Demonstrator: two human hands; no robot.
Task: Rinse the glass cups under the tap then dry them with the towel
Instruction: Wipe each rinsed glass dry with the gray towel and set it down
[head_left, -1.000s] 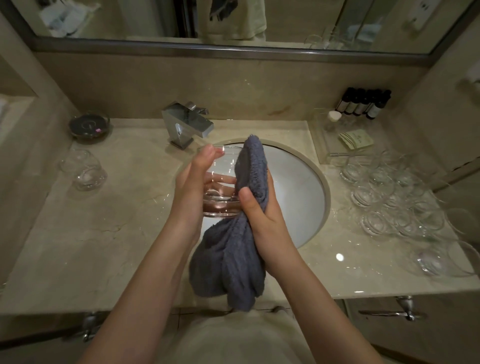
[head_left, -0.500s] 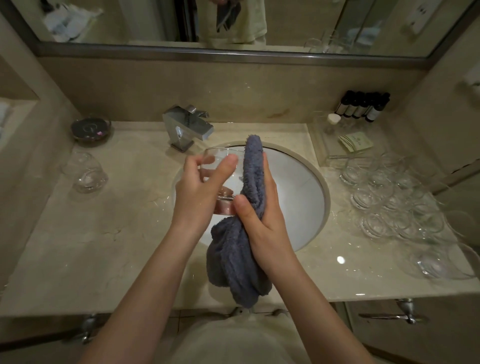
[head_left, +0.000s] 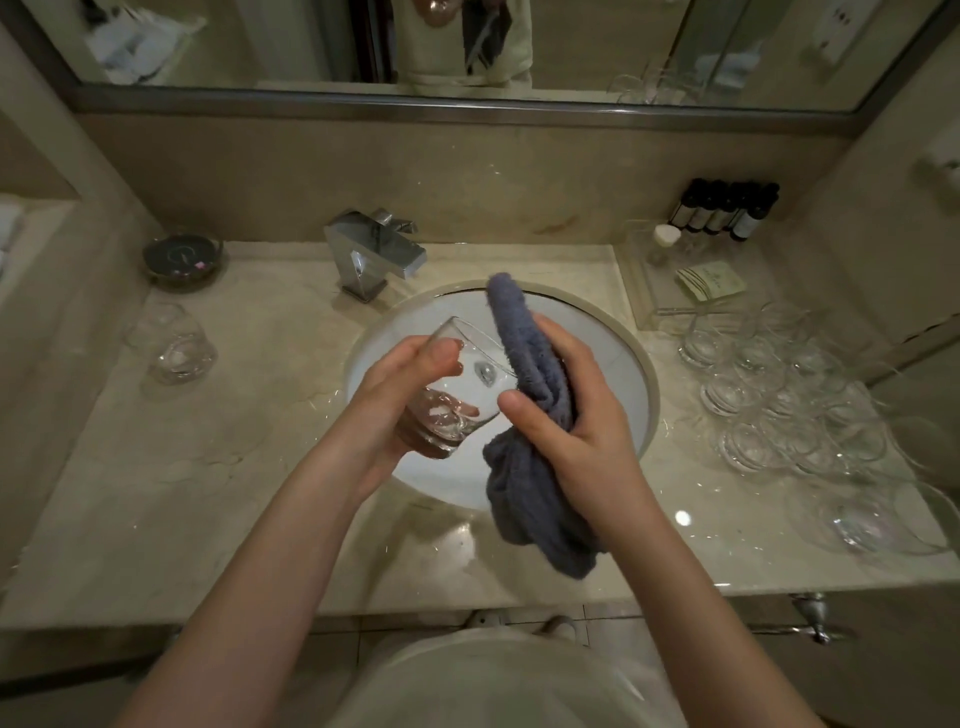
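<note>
Hands meet over the white sink. The left hand wraps round a tilted glass cup; the right hand squeezes a grey towel that touches the cup's rim. The silver tap stands behind. Many clear cups crowd the desk on the right, two cups sit left by a dark dish, and small bottles line the back corner.

The left hand tipped the glass cup away from the towel; the right hand drew the cloth clear of its rim.
</note>
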